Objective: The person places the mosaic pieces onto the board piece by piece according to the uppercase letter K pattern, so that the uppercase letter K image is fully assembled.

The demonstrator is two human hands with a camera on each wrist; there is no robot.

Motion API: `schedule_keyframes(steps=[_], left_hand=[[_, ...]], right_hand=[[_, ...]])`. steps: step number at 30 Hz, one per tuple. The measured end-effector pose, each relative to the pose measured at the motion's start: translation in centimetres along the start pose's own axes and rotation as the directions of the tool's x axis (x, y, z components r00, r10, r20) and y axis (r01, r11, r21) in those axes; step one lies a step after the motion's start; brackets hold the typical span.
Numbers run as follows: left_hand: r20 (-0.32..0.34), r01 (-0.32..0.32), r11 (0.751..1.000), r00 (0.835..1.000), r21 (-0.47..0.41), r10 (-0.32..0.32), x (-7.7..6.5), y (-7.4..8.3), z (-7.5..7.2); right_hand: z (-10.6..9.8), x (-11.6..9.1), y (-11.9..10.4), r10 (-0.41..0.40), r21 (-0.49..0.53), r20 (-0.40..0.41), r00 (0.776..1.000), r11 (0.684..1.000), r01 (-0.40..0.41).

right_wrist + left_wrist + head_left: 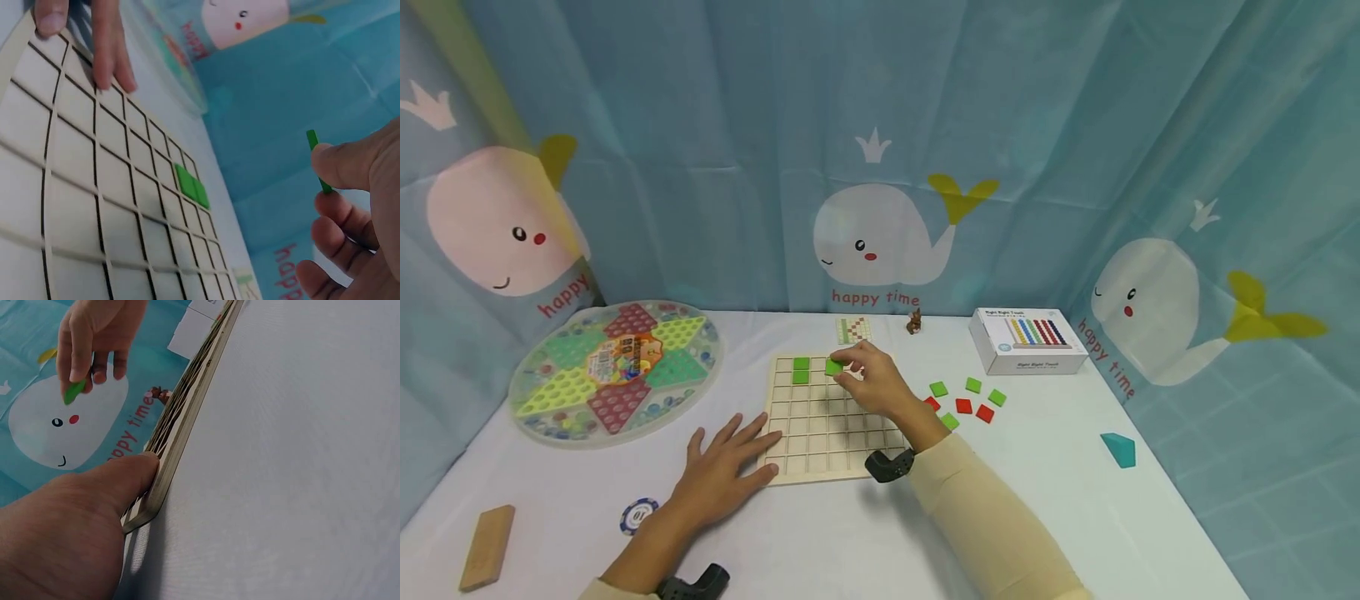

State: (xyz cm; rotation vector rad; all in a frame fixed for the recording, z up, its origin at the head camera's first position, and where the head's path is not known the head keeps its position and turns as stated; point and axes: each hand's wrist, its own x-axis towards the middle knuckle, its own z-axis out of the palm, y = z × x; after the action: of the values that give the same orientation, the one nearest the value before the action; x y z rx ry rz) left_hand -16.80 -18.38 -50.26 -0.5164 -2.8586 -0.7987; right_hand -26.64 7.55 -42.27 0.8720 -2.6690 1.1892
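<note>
A wooden grid board (808,433) lies on the white table, and two green square tiles (801,371) sit one behind the other in its far-left cells. Above the board's far rows, my right hand (876,382) pinches another green tile (319,161) between thumb and fingertips. The right wrist view shows that tile edge-on, raised off the grid. My left hand (722,471) rests at the board's left edge with fingers spread, thumb and fingertips on its border. In the left wrist view the left thumb (128,478) lies on the board's rim.
Loose green and red tiles (963,406) lie right of the board. Behind it are a small pattern card (853,330) and a brown figurine (913,321). A white box (1028,342), a round Chinese checkers board (617,371), a poker chip (638,516), a wooden block (487,547) and a teal piece (1118,450) surround it.
</note>
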Motion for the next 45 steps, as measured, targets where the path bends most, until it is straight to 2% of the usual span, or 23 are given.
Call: schedule_keyframes(steps=[6, 11, 17, 29, 38, 45], left_hand=[[0.002, 0.006, 1.0, 1.0, 0.014, -0.006, 0.2, -0.1, 0.0], [0.002, 0.008, 1.0, 1.0, 0.015, -0.008, 0.2, 0.0, 0.0], [-0.006, 0.001, 1.0, 1.0, 0.021, -0.001, 0.2, -0.1, 0.1], [0.003, 0.009, 1.0, 1.0, 0.017, -0.01, 0.2, 0.0, 0.0], [0.001, 0.006, 1.0, 1.0, 0.024, -0.007, 0.1, 0.2, -0.1], [-0.007, -0.006, 1.0, 1.0, 0.009, 0.006, 0.0, -0.1, 0.1]], right_hand=[[2.3, 1.4, -0.3, 0.031, -0.023, 0.039, 0.999, 0.999, -0.03], [4.3, 2.2, 0.3, 0.104, -0.061, 0.045, 0.994, 0.993, -0.101], [5.9, 2.6, 0.8, 0.134, -0.066, 0.039, 0.99, 0.989, -0.131], [7.3, 2.7, 0.8, 0.184, -0.144, 0.09, 0.979, 0.975, -0.17], [8.3, 2.8, 1.5, 0.177, -0.271, 0.097, 0.979, 0.952, -0.145], [8.3, 2.7, 1.3, 0.156, -0.301, 0.096, 0.983, 0.946, -0.121]])
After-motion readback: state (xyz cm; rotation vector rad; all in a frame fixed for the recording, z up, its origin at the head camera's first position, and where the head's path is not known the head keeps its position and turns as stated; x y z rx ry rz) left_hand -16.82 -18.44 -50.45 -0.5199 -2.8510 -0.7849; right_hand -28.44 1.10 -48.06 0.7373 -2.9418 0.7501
